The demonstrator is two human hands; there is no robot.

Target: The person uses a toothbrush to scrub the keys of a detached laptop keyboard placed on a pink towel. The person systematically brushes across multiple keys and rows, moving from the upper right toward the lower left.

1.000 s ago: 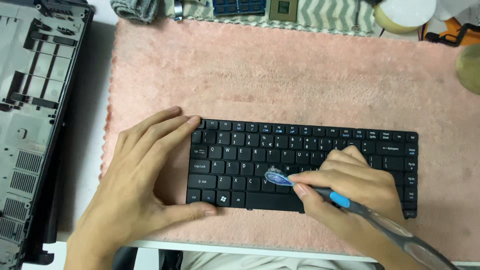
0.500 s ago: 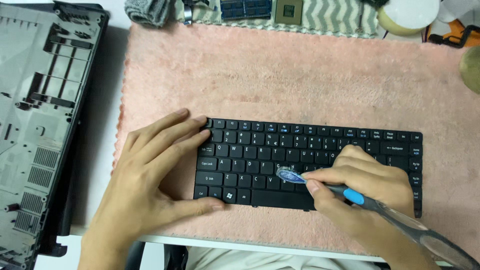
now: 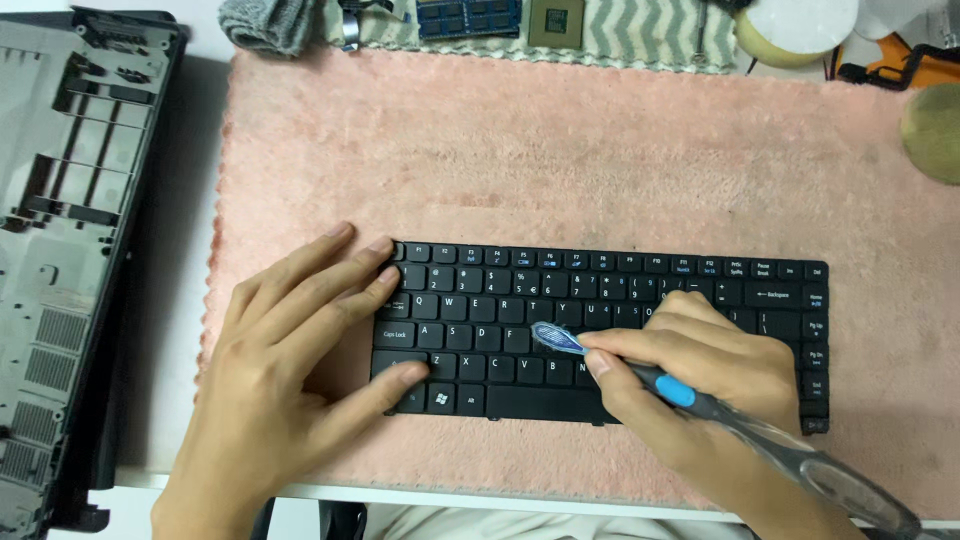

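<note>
A black laptop keyboard [image 3: 620, 285] lies flat on a pink fluffy mat [image 3: 560, 150]. My left hand [image 3: 290, 370] rests on the keyboard's left end, fingers spread, thumb on the bottom-left keys. My right hand [image 3: 700, 375] grips a grey toothbrush with a blue band [image 3: 680, 392]; its bristle head [image 3: 556, 338] touches the keys near the middle rows. The handle runs off toward the lower right.
A grey laptop bottom case [image 3: 70, 230] lies at the left on the white table. Along the far edge sit a grey cloth [image 3: 268, 22], memory sticks [image 3: 468, 16], a processor chip [image 3: 557, 20] on a zigzag cloth, a round white object [image 3: 795, 28] and a greenish one [image 3: 935, 130].
The view has shifted slightly, so everything sits further right in frame. The brush head stays on the middle keys with small movement. My left hand keeps holding the keyboard's left end.
</note>
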